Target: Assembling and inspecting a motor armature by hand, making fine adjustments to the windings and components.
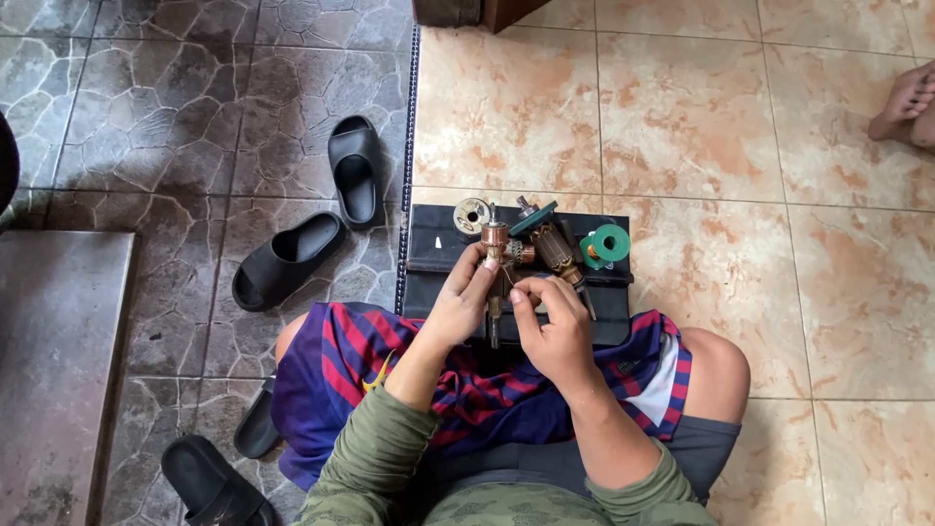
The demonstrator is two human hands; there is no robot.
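My left hand (466, 300) grips a copper-wound motor armature (497, 255) by its shaft, holding it upright over a black mat (433, 255) on the floor. Fingers of my right hand (550, 326) pinch at the armature's lower part, perhaps a thin wire, though I cannot tell. A second armature (555, 248) with a teal tool handle (534, 218) across it lies on the mat just beyond. A green spool (610, 243) sits on the mat's right end and a small grey spool (471, 214) on its far edge.
Two black slide sandals (321, 219) lie on the dark stone floor to the left, more of them (209, 477) near my left knee. Another person's bare foot (906, 102) shows at the right edge on the beige tiles. A wooden furniture base (477, 12) stands at the top.
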